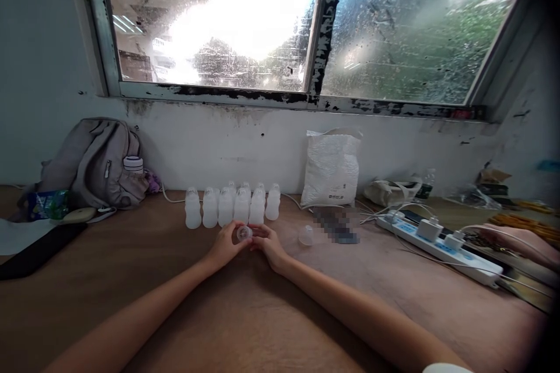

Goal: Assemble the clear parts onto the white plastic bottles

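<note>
My left hand is closed around a small clear round plastic piece, its round end facing me. Beside it, my right hand has its fingers curled in towards the same piece. What those right fingers grip is hidden. Just beyond both hands, several frosted white baby bottles stand upright in rows. A clear domed cap lies on the table to the right of my right hand.
A white plastic bag leans on the wall. To the right lies a power strip with chargers and cables, near another person's hand. A grey backpack and a black flat case are at the left.
</note>
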The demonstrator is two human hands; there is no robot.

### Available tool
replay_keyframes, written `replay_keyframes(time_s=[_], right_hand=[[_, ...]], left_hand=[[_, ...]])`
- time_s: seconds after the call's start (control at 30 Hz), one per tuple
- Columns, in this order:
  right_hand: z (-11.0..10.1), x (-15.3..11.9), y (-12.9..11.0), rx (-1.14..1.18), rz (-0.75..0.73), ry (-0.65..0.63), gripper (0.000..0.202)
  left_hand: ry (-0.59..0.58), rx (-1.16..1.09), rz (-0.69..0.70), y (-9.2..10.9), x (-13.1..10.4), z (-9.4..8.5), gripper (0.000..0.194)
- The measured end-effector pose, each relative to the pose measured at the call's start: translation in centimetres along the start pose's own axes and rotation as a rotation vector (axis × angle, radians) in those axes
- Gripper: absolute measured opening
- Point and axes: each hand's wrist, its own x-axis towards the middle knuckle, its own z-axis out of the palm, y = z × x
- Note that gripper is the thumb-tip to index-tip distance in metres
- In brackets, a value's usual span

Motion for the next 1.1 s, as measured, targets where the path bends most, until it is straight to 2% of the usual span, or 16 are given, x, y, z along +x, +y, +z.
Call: replay_keyframes(time_s=[0.07,0.23,0.33,0.5,0.63,0.77,0.9,1.1], right_hand=[[0.0,-0.1,0.0,0.015,-0.004,-0.022,0.039],[0.1,-0.3,-0.3,0.011,0.021,-0.131,0.052],[0.2,-0.5,-0.5,-0.019,0.020,-0.163,0.059],[0.3,-0.8,-0.6,-0.047,0.001,-0.217,0.067],[0.5,-1.2,-0.7,-0.129,-0.058,-0.283,0.071],[0.9,-1.7,-0.9,-0.343,-0.183,-0.316,0.065],[1.2,-2.2,-1.1,-0.450,-0.291,-0.246,0.052],[0.8,-2.4,-1.1,-0.599,-0.452,0.040,0.022]], left_hand=[[-0.004,-0.034,-0.009,0.1,0.0,-0.1,0.032],[0.002,-0.218,-0.172,-0.8,0.3,0.1,0.036],[-0.012,-0.297,-0.216,-1.3,0.5,0.3,0.039],[-0.030,-0.432,-0.310,-1.1,0.5,0.0,0.043],[-0.055,-0.499,-0.351,-0.9,0.5,-0.1,0.039],[-0.090,-0.552,-0.342,-0.8,0.5,-0.1,0.036],[-0.129,-0.592,-0.324,-0.4,0.4,-0.3,0.036],[-0.178,-0.597,-0.330,-0.3,0.4,-0.1,0.037]])
